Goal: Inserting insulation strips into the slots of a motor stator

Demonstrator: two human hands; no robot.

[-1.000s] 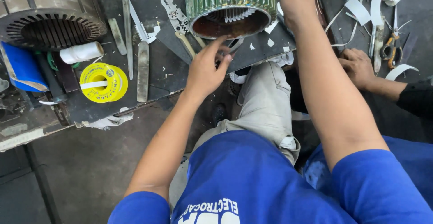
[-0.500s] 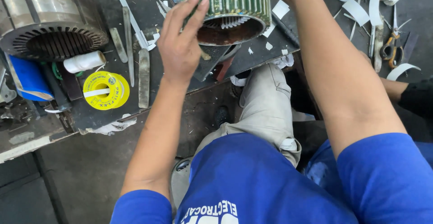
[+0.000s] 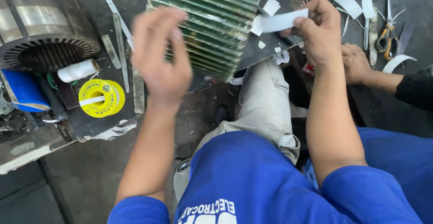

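Right hand (image 3: pixel 321 30) pinches a white paper strip (image 3: pixel 282 22) beside the green ribbed stator (image 3: pixel 207 25). Left hand (image 3: pixel 160 57), fingers spread and blurred, hovers at the stator's left side, holding nothing.

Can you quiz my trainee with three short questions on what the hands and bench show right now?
1. What does the right hand pinch between its fingers?
2. True or false: the left hand grips the yellow tape roll.
3. Which lies nearest the yellow tape roll: (a) the white thread spool, (b) the scissors, (c) another person's hand?

Key
1. A white paper strip, held beside the green ribbed stator.
2. False: the left hand is raised and blurred in front of the stator, apart from the roll.
3. (a), just above and left of the roll.
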